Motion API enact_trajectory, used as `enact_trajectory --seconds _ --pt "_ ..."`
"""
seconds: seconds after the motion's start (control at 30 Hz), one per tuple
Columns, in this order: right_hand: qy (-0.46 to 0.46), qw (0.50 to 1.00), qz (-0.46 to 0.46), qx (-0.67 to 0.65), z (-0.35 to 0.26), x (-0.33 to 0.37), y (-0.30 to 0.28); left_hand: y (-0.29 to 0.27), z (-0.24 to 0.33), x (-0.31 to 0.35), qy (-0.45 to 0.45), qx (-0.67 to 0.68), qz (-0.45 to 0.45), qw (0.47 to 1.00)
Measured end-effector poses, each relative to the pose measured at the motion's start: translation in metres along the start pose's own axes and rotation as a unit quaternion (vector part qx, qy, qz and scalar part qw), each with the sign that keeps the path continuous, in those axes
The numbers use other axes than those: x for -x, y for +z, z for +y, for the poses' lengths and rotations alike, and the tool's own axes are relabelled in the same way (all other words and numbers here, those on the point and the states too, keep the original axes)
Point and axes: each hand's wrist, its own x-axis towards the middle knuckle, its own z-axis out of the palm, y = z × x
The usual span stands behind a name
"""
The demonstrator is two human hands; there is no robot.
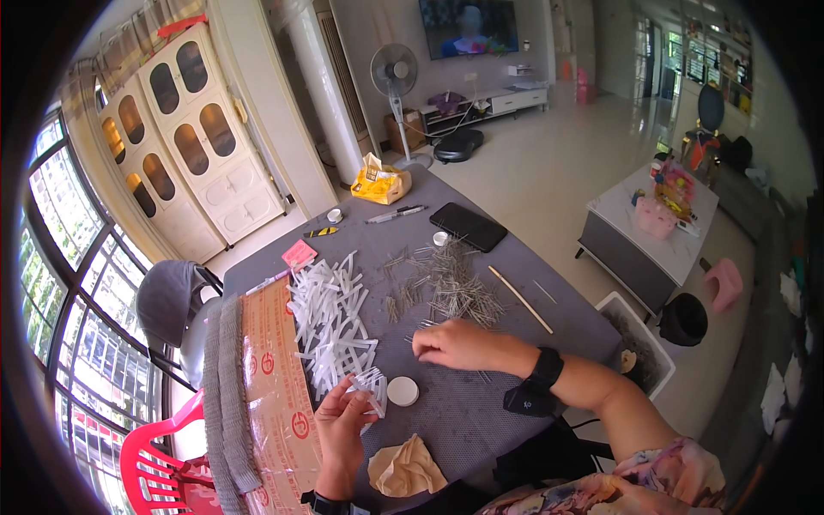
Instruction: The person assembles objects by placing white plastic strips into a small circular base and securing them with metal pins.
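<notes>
the left hand [341, 422] pinches translucent white strips [371, 378]; the right hand [446, 343] curls near metal pins [463, 299], grip unclear.

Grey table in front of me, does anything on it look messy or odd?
The thin metal pieces lie in a tangled heap, with one lying apart, right of the wooden stick; the brown sheet nearest you is crumpled.

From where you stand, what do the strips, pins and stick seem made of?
Strips: likely plastic, smooth, given their milky, translucent white. Pins: probably metal, slightly shiny, given their silvery grey. Stick: perhaps wood or bamboo, matte, given its pale tan.
</notes>
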Motion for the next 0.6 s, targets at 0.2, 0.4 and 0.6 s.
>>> enact_trajectory --seconds 0.2,0.4,0.6 --pt "0.009 0.998 0.036 0.040 0.002 -0.002 0.006 -0.005 0.004 0.008 -0.034 -0.020 0.017 0.999" --pt "0.114 0.972 0.106 -0.179 -0.031 -0.010 0.007 0.000 0.006 -0.004 -0.044 0.033 -0.026 0.998" --pt "-0.064 0.996 0.054 -0.020 -0.038 -0.014 0.028 -0.006 0.005 0.000 -0.027 0.052 -0.041 0.997"
